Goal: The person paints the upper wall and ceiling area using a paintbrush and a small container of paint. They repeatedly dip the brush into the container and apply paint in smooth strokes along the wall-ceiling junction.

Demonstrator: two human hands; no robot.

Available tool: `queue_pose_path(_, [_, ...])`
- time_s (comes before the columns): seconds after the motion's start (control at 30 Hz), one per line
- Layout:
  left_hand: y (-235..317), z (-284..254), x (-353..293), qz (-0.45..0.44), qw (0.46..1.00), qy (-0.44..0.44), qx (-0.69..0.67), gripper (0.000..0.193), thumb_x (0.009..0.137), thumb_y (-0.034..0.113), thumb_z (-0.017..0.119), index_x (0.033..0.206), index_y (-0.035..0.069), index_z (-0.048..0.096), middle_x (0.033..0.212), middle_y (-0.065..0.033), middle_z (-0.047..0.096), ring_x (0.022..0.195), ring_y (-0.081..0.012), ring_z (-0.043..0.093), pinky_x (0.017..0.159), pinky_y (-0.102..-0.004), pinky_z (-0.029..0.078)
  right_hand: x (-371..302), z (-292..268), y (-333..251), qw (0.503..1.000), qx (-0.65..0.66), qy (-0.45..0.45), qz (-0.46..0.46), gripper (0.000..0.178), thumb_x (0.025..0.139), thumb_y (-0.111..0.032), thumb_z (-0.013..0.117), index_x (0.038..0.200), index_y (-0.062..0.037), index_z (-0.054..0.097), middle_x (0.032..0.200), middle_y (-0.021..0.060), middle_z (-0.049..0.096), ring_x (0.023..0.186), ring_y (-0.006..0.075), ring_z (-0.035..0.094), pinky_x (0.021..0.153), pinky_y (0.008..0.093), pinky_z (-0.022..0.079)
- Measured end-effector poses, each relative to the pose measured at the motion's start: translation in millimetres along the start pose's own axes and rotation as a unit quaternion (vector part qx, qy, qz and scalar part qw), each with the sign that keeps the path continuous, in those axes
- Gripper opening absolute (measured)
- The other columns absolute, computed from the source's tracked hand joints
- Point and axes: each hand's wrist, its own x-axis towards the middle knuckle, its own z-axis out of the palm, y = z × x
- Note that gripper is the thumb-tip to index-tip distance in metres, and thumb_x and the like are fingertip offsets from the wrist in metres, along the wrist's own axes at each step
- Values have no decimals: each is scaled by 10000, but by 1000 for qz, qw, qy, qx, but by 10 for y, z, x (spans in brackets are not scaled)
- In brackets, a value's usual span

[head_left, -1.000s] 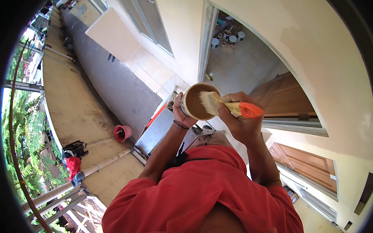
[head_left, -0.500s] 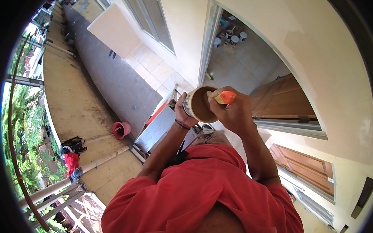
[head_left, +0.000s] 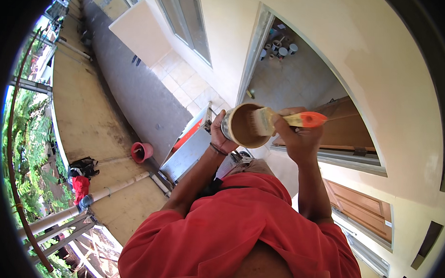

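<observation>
My left hand grips a small paint bucket by its side, with its open mouth tilted toward me. Light brown paint shows inside. In my right hand is a wide paintbrush with a pale, paint-smeared handle and an orange end. Its bristles lie at the bucket's right inner rim, partly inside the mouth. The fingers of my right hand close round the handle just behind the brush head.
Below me a ladder-like metal frame stands beside the wall. A red bucket rests on the ledge to the left, near a pipe. Several paint pots sit on the floor through the doorway. A yellowish wall rises at right.
My right hand has moved right and turned, drawing the paintbrush up out of the bucket so its head shows. The left hand still holds the bucket in nearly the same place.
</observation>
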Motion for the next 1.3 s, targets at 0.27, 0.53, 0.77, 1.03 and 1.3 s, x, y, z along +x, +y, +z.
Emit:
queue_pose_path(0.27, [201,-25,97,-13,997,-61,-54,746,1052,580,546,1545,21,561,1566,-220,586,1461,-401,542,1266,-593,366,51,4,26,983,-82,-1,-165,135,919,-31,833,997,15,733,822,101,751,688,139,722,619,302,570])
queue_pose_path(0.53, [257,-21,207,17,1000,-12,-16,708,1019,551,616,1494,26,617,1512,-209,638,1416,-399,583,1239,-607,393,242,258,114,967,-113,-37,-227,174,892,-19,841,1007,-25,711,842,85,736,668,165,718,574,300,539])
queue_pose_path(0.77, [415,-31,350,30,999,8,-23,686,1016,532,633,1479,26,632,1492,-206,655,1401,-387,599,1234,-595,404,348,330,234,987,-49,11,-152,119,947,2,798,1017,8,703,847,66,734,712,108,697,622,272,548])
queue_pose_path(1.03, [609,-58,553,32,999,-2,-8,707,1022,533,619,1506,18,603,1511,-208,640,1411,-394,591,1244,-598,389,555,404,424,956,234,145,95,88,962,-49,772,1013,-11,711,837,62,702,647,140,660,585,279,524])
queue_pose_path(1.3, [612,-20,633,47,999,21,-1,707,1028,575,573,1491,43,624,1524,-199,633,1407,-402,591,1228,-609,401,569,482,890,807,489,169,285,140,961,-177,825,1028,-101,728,953,34,741,781,178,701,608,298,533])
